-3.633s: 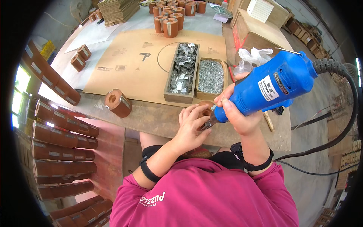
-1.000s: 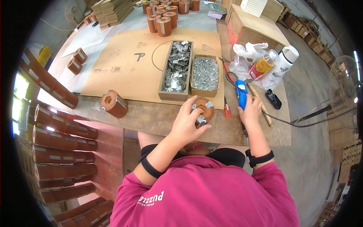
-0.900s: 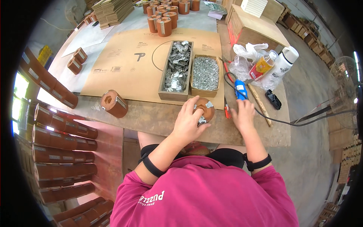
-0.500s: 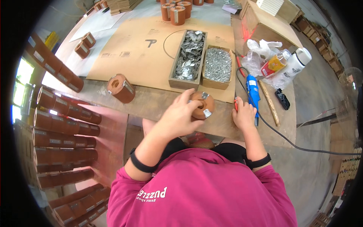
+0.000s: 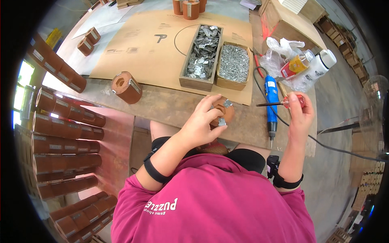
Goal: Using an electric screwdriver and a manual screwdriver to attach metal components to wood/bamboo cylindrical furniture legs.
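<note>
My left hand (image 5: 197, 126) grips a reddish-brown cylinder (image 5: 229, 115) near the table's front edge, its end with a central hole turned up. Bright metal tabs (image 5: 221, 121) stand on that end. In my right hand (image 5: 302, 115), raised at the right, is a screwdriver (image 5: 274, 104) with a clear red handle, its dark shaft pointing left toward the cylinder but apart from it. Below the shaft lies a blue electric screwdriver (image 5: 271, 90) with a black cord. Another brown cylinder (image 5: 130, 91) with a hexagonal hole rests to the left.
A wooden box (image 5: 195, 83) of flat metal pieces stands beside a cardboard box (image 5: 230, 84) of screws on a cardboard sheet (image 5: 142, 40). A white bottle (image 5: 320, 67) and plastic bags (image 5: 279, 46) sit at right. Stacked brown cylinders (image 5: 67, 143) line the left; a fan (image 5: 372, 99) stands far right.
My right hand has risen and moved right, lifting the screwdriver from beside the blue tool, its shaft now pointing left. My left hand keeps hold of the cylinder, slightly turned.
</note>
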Demonstrator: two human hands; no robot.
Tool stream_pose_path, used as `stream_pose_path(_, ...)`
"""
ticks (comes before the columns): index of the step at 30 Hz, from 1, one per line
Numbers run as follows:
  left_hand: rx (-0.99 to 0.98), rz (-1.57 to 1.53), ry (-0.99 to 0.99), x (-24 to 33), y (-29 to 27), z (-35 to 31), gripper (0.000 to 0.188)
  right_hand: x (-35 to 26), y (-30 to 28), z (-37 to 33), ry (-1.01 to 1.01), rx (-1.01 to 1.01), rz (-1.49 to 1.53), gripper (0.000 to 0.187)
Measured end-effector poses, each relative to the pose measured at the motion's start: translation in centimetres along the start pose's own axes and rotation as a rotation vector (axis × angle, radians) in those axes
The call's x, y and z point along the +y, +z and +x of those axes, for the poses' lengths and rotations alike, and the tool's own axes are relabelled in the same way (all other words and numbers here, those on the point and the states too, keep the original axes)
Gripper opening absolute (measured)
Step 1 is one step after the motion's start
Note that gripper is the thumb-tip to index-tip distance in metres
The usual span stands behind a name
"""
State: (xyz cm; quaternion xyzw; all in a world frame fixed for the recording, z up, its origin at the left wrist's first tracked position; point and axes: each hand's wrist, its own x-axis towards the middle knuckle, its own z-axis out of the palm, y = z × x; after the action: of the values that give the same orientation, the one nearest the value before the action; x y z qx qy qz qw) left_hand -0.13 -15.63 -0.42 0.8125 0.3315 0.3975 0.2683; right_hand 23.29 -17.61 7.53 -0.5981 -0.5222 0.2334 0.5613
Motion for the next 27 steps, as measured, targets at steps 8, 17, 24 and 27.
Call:
stream_pose_path(8, -0.022, -0.031, 0.079, -0.7, -0.1, 0.1, 0.026, -2.1, 5.8, -1.8, 0.002, -0.293, 0.893, 0.011)
stream_pose_path(17, -0.007, -0.082, 0.060, -0.7, -0.2, -0.1, 0.026, -1.8, 8.2, -2.2, -0.002, -0.419, 0.984, 0.019)
stream_pose_path(24, -0.010, -0.098, 0.050, -0.7, -0.3, -0.1, 0.028, -1.5, 8.6, -2.5, -0.061, -0.415, 0.938, 0.018)
stream_pose_path(27, -0.015, -0.091, 0.036, -0.7, -0.3, -0.1, 0.028, -1.8, 8.8, -2.6, -0.054, -0.404, 0.917, 0.016)
